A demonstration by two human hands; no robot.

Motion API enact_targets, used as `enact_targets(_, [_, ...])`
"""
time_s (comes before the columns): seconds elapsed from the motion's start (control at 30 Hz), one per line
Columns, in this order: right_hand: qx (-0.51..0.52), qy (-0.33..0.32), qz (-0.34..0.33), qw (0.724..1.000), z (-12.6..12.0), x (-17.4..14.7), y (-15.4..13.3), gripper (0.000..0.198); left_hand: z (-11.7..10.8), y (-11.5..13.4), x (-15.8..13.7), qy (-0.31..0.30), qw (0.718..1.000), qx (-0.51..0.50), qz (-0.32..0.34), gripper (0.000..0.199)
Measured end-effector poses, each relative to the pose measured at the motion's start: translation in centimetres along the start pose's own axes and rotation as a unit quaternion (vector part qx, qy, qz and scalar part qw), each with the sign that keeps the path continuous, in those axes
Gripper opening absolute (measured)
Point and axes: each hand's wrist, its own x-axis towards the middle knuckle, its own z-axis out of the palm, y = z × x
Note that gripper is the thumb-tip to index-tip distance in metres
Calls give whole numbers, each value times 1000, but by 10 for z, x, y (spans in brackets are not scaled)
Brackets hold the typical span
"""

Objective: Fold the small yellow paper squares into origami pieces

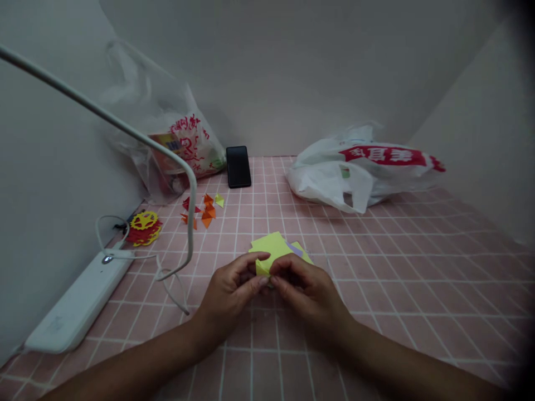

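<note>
Between my two hands is a small folded piece of yellow paper [262, 268]. My left hand [229, 287] pinches its left side with thumb and forefinger. From the right, my right hand [307, 287] grips the same piece with its fingertips close together. Just beyond my fingers lie yellow paper sheets [270, 243], with a purple sheet [294, 249] showing among them. Further off to the left, several small folded paper pieces [208, 213] in orange, red and yellow rest on the pink checked cloth [267, 334].
A white power strip [81, 301] with cables lies at left; a thick white cord [125, 129] arches over that side. Near it sit red and yellow cut-out shapes [144, 227]. Along the back are a clear plastic bag [163, 145], a black phone [238, 167] and a white plastic bag [330, 172].
</note>
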Motion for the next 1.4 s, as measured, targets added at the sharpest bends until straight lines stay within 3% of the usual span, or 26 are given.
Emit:
enact_targets(0.1, [-15,4,-21,1000,-1,0,-1,10,2,0,1,14,997,-68,-20,24])
enact_targets(0.23, [-24,3,-61,998,-2,0,0,12,2,3,2,-6,998,-65,-16,10])
enact_targets(0.47, [-28,2,-78,997,-5,2,-5,11,3,0,-1,37,996,-77,37,31])
enact_targets(0.63, [-25,4,-69,997,-5,2,-6,12,1,0,-2,17,995,-29,89,14])
enact_targets(0.8, [-32,6,-84,996,-6,2,-5,13,-3,2,1,7,996,14,85,3])
enact_targets(0.97, [64,19,2,998,-7,3,-7,6,-7,4,2,-28,998,13,52,3])
enact_targets(1.1, [161,-26,79,983,-8,7,-7,8,-7,7,1,-78,996,-7,42,4])
enact_targets(1.4, [149,-59,101,982,-7,7,-8,13,-13,8,1,-111,985,100,92,5])
